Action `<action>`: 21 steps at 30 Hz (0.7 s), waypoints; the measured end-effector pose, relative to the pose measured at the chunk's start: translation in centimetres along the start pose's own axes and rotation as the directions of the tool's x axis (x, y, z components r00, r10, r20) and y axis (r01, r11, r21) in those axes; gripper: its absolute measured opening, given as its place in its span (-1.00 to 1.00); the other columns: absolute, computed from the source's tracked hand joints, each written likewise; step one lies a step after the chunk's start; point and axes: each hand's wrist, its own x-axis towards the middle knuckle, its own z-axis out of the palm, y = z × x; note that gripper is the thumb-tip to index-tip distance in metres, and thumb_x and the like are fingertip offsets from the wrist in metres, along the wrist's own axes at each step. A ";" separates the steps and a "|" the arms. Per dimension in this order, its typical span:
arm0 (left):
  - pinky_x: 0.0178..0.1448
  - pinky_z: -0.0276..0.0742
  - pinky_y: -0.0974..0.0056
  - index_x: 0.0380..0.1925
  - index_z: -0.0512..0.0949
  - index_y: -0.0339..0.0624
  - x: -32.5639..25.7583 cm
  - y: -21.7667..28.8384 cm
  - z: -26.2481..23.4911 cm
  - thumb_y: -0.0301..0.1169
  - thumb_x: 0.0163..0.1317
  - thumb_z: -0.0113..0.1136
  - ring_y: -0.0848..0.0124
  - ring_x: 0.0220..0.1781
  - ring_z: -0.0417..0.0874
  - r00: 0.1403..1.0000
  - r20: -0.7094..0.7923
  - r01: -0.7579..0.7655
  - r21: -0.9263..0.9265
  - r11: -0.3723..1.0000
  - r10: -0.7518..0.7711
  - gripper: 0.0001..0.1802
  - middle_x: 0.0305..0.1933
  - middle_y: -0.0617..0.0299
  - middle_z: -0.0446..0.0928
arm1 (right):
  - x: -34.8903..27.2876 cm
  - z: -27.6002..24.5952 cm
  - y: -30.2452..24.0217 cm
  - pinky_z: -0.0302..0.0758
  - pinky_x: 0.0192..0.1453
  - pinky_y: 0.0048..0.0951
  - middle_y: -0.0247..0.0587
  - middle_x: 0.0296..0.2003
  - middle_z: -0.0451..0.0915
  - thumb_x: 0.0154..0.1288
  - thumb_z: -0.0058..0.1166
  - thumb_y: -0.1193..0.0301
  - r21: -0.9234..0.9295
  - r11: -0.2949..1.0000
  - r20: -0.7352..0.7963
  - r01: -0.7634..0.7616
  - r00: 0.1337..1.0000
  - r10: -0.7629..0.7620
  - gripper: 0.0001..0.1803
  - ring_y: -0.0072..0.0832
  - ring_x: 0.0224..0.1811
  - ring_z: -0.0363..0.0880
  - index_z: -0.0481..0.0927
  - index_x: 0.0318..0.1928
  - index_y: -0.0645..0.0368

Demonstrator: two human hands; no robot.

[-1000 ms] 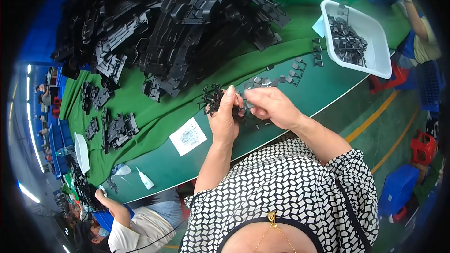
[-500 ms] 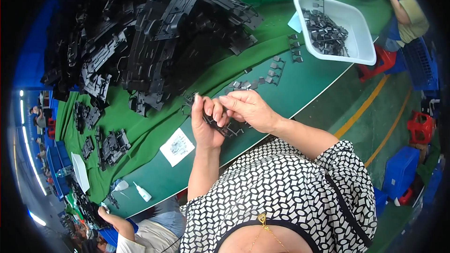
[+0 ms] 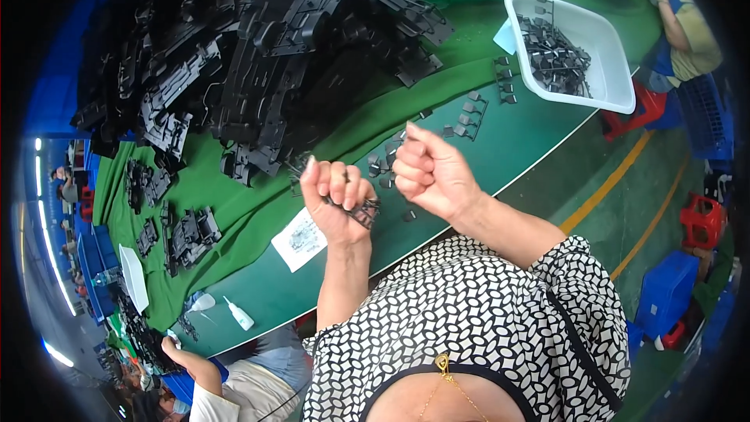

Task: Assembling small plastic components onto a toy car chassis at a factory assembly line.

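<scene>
My left hand (image 3: 337, 207) is closed around a black plastic part (image 3: 361, 213) with thin open ribs, which pokes out on both sides of the fingers. To its right, apart from it, my right hand (image 3: 437, 176) is curled with the thumb pressed on the fingers; whatever it holds, if anything, is hidden. Behind and beside the right hand, small black clips (image 3: 380, 164) lie loose on the green table (image 3: 406, 238). Farther right are a strip of clips on a runner (image 3: 469, 115) and another strip (image 3: 505, 80).
A large heap of black plastic panels (image 3: 266, 70) covers the far left on green cloth (image 3: 250, 219). A white tub (image 3: 617, 78) of clips stands far right. Nearer lie a printed sheet (image 3: 299, 240) and a white squeeze bottle (image 3: 239, 315). A co-worker's hand (image 3: 173, 348) shows lower left.
My hands, which were together at the black plastic part, have come apart. The right hand moved up and right; the left keeps the part. Another small clip now shows on the table.
</scene>
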 end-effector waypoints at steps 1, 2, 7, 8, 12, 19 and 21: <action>-0.70 0.01 0.49 -0.78 0.20 -0.04 0.2 0.0 0.1 -0.26 0.31 -0.10 0.56 -0.77 0.12 1.000 -0.012 -0.008 0.038 0.999 0.008 -0.56 -0.81 0.37 0.15 | -0.2 0.7 -0.5 -0.02 -0.66 -0.65 -0.54 -0.77 0.04 0.36 -0.13 0.28 -0.086 0.996 -0.028 0.034 0.999 -0.037 -0.60 -0.71 -0.74 -0.04 0.21 -0.66 0.02; -0.69 0.02 0.49 -0.78 0.21 -0.04 0.3 0.2 0.3 -0.26 0.31 -0.09 0.56 -0.76 0.12 1.000 -0.020 -0.014 0.078 0.997 0.016 -0.56 -0.80 0.37 0.16 | -0.3 0.9 -0.7 0.01 -0.63 -0.65 -0.53 -0.74 0.09 0.36 -0.13 0.31 -0.238 0.964 0.054 0.115 0.993 -0.105 -0.62 -0.71 -0.72 0.00 0.24 -0.63 0.07; -0.68 0.06 0.46 -0.74 0.28 -0.08 0.5 -0.6 0.2 -0.23 0.31 -0.08 0.54 -0.74 0.15 0.999 -0.011 0.048 0.103 0.994 -0.047 -0.58 -0.76 0.35 0.23 | 0.8 -0.1 -1.1 0.28 -0.48 -0.64 -0.40 -0.54 0.39 0.31 -0.10 0.45 -0.916 0.221 0.246 0.334 0.904 -0.349 -0.86 -0.71 -0.55 0.29 0.46 -0.35 0.26; -0.67 0.06 0.47 -0.70 0.32 -0.09 0.3 -0.4 0.1 -0.21 0.31 -0.07 0.55 -0.74 0.15 0.999 -0.022 0.036 0.110 0.993 -0.034 -0.61 -0.75 0.36 0.23 | 0.5 0.7 -1.2 0.39 -0.36 -0.53 -0.31 -0.47 0.48 0.25 -0.05 0.50 -0.914 -0.099 0.402 0.394 0.840 -0.364 -0.91 -0.56 -0.46 0.43 0.49 -0.33 0.26; -0.63 0.03 0.47 -0.51 0.44 -0.12 -0.1 -0.3 0.0 -0.18 0.31 -0.05 0.56 -0.69 0.15 0.999 -0.010 0.047 0.110 0.993 -0.046 -0.69 -0.69 0.37 0.25 | 0.0 -0.4 -2.0 0.44 -0.12 -0.37 -0.16 -0.31 0.57 0.15 0.06 0.51 -0.733 -0.438 0.665 0.521 0.685 -0.298 -0.89 -0.27 -0.23 0.54 0.54 -0.31 0.27; -0.60 0.07 0.45 -0.53 0.41 -0.13 0.0 -1.0 -0.3 -0.15 0.34 -0.11 0.54 -0.66 0.19 0.997 -0.004 0.073 0.215 0.974 -0.073 -0.64 -0.66 0.33 0.29 | -4.7 -3.3 -8.0 0.29 -0.02 -0.26 -0.12 -0.13 0.43 0.05 0.15 0.44 -0.516 -0.856 0.680 -0.030 0.593 -0.430 -0.76 -0.22 -0.07 0.39 0.51 -0.22 0.18; -0.61 0.06 0.45 -0.54 0.41 -0.14 0.0 -1.3 -0.2 -0.14 0.35 -0.13 0.54 -0.67 0.18 0.993 0.000 0.113 0.238 0.965 -0.116 -0.63 -0.66 0.32 0.29 | -5.3 -4.3 -9.1 0.30 -0.03 -0.24 -0.07 -0.10 0.40 0.04 0.20 0.37 -0.499 -0.852 0.647 -0.158 0.586 -0.488 -0.62 -0.18 -0.05 0.36 0.47 -0.12 0.24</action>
